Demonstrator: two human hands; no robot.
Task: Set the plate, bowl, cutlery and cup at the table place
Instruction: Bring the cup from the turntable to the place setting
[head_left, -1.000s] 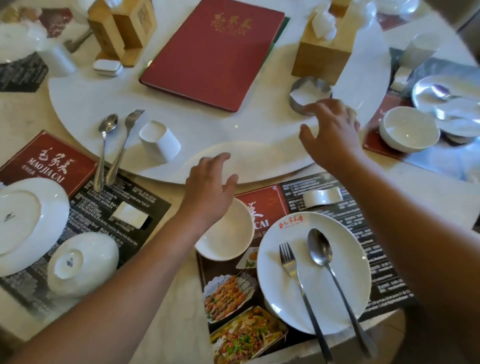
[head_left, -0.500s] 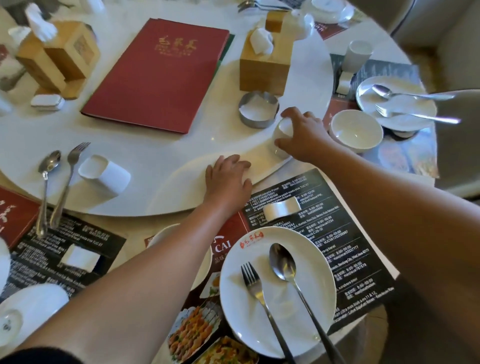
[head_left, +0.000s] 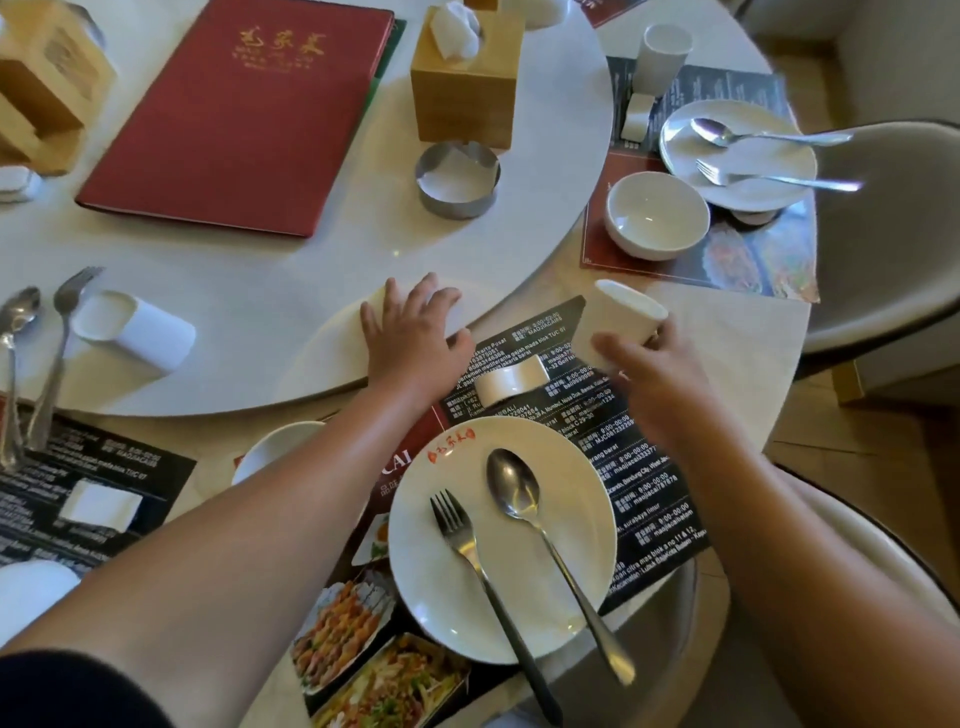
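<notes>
White cup (head_left: 618, 325) gripped by fingers (head_left: 613, 351) of right hand (head_left: 657, 376) near "CAI" placemat (head_left: 649, 499); left hand (head_left: 415, 343) fingers spread, seemingly on turntable (head_left: 311, 270).

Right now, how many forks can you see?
3. One fork on the near plate, one on the right-hand plate, one at the turntable's left edge. More may lie out of frame.

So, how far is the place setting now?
Done: the plate sits on the placemat with fork and spoon on it; the bowl stands left of it, partly behind the left forearm. In hand: the right hand holds the cup, tilted, above the placemat's far edge. The left hand rests on the turntable. Left: setting the cup down.
</notes>
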